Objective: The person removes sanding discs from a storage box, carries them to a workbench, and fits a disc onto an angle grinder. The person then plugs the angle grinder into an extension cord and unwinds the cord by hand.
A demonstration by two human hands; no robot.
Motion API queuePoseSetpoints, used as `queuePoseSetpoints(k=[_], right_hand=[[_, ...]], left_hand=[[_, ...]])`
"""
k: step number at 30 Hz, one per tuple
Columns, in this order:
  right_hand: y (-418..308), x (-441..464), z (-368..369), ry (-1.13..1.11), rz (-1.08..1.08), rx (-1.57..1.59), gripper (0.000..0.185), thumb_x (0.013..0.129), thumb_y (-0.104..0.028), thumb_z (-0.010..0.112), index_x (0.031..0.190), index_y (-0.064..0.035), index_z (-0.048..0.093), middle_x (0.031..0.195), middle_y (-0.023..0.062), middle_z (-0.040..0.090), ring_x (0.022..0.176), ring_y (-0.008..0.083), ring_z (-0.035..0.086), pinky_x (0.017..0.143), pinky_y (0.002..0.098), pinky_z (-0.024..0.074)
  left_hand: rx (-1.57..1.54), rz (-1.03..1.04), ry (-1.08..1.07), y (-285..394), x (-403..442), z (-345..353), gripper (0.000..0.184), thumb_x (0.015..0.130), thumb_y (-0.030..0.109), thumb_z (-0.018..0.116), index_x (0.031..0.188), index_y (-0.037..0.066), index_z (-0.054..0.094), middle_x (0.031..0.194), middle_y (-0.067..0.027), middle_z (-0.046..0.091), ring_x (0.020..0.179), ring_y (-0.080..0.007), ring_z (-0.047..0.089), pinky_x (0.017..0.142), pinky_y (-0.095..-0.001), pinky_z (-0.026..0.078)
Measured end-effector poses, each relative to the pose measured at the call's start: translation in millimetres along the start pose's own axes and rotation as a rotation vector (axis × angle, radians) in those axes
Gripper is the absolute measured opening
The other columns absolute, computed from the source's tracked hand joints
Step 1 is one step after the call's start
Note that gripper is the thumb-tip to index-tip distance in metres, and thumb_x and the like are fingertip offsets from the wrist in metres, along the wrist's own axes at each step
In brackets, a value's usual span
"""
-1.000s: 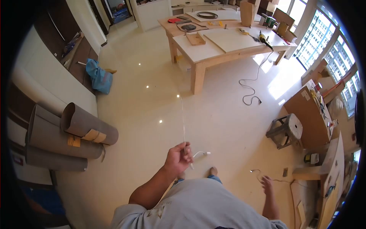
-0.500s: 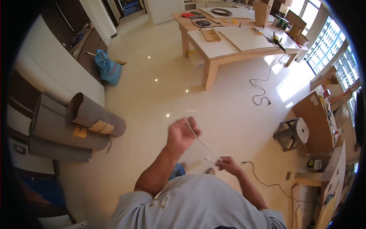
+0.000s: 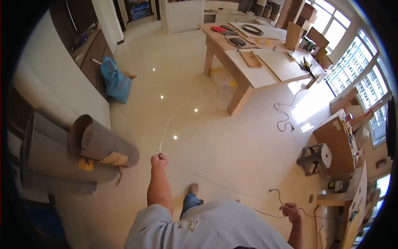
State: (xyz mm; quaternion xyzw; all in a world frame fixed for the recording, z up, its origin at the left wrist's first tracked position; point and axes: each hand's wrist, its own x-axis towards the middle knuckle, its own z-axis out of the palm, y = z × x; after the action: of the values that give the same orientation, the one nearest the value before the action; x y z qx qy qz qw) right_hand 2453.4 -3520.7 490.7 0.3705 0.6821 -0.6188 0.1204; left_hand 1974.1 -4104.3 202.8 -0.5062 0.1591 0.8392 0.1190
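A thin white cord (image 3: 162, 138) is stretched between my two spread hands. My left hand (image 3: 159, 159) is closed on it out in front, and a loose length arcs up and away over the floor. Low on the right, my right hand (image 3: 291, 211) pinches the cord near its other end. A short tail curves from those fingers back toward my shirt. The span between the hands is faint and blurred against the pale floor.
Rolled grey sheets (image 3: 103, 141) lie at left, with a blue bag (image 3: 116, 81) beyond. A wooden worktable (image 3: 240, 93) bears boards and tools. A stool (image 3: 314, 159), a power cord (image 3: 284, 112) on the floor and a cardboard box (image 3: 338, 143) are at right.
My hands have moved far apart, the left outward to the left, the right down and right. The cord now spans between them. A foot has come into view below.
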Motion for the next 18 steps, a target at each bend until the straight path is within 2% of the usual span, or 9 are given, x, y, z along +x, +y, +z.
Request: queuePoseSetpoints(k=[2,4,8,10,14,17,18], right_hand=[[-38.1,2.6,57.4,-0.08,-0.02,-0.077,0.022,0.095,-0.016,0.068,0.086,0.0028,0.072,0.06,-0.0008,0.053,0.052,0.0069,0.046,0.048,0.0249,0.0348],[-92.4,0.5,110.2,-0.139,-0.034,-0.173,0.021,0.096,-0.017,0.067,0.09,0.002,0.074,0.062,-0.002,0.055,0.055,0.0053,0.047,0.049,0.0242,0.0357],[-134.1,2.5,151.1,-0.17,-0.058,-0.192,0.021,0.099,-0.016,0.065,0.095,0.0024,0.074,0.063,-0.0027,0.056,0.054,0.0037,0.046,0.048,0.023,0.0345],[-141.1,2.5,150.4,-0.133,-0.054,-0.247,0.02,0.099,-0.016,0.066,0.097,0.0015,0.075,0.063,-0.0027,0.057,0.054,0.0034,0.046,0.048,0.0225,0.0347],[-106.2,11.8,112.6,-0.022,-0.027,-0.415,0.022,0.094,-0.021,0.071,0.094,0.0012,0.075,0.064,-0.0017,0.06,0.057,0.0052,0.051,0.05,0.0242,0.0392],[-56.2,26.4,80.1,0.085,-0.011,-0.434,0.022,0.088,-0.021,0.076,0.086,0.0017,0.075,0.064,0.0002,0.062,0.058,0.0077,0.054,0.051,0.0258,0.0412],[-31.7,31.2,65.3,0.116,-0.013,-0.401,0.021,0.087,-0.019,0.076,0.084,0.0014,0.075,0.063,0.0004,0.061,0.057,0.008,0.054,0.05,0.0262,0.0411]], left_hand=[[-0.032,0.032,0.089,59.6,18.4,7.6,0.022,0.096,0.011,0.044,0.075,0.013,0.05,0.056,0.0023,0.041,0.049,-0.0109,0.038,0.047,-0.0278,0.031],[-0.149,0.064,0.106,111.5,11.4,44.3,0.02,0.096,0.01,0.042,0.078,0.013,0.051,0.058,0.0024,0.044,0.049,-0.009,0.041,0.046,-0.0264,0.032],[0.135,0.299,-0.214,160.3,-8.1,115.2,0.023,0.095,0.01,0.044,0.074,0.013,0.05,0.058,0.0007,0.047,0.048,-0.012,0.041,0.05,-0.0269,0.037],[0.168,0.306,-0.292,165.2,-14.1,145.8,0.022,0.095,0.011,0.045,0.074,0.012,0.051,0.058,-0.0002,0.048,0.049,-0.0144,0.043,0.052,-0.0284,0.038],[0.109,0.211,-0.413,138.8,-28.9,161.8,0.017,0.096,0.015,0.047,0.083,0.008,0.057,0.062,-0.0028,0.054,0.053,-0.0179,0.048,0.054,-0.0321,0.04],[0.172,0.315,-0.309,122.8,-48.2,166.5,0.017,0.097,0.018,0.048,0.092,0.005,0.058,0.066,-0.0059,0.059,0.056,-0.0193,0.052,0.055,-0.0342,0.042],[0.053,0.174,-0.16,124.9,-60.8,175.6,0.02,0.098,0.022,0.05,0.095,0.003,0.057,0.071,-0.0084,0.061,0.057,-0.0201,0.054,0.058,-0.0359,0.044]])
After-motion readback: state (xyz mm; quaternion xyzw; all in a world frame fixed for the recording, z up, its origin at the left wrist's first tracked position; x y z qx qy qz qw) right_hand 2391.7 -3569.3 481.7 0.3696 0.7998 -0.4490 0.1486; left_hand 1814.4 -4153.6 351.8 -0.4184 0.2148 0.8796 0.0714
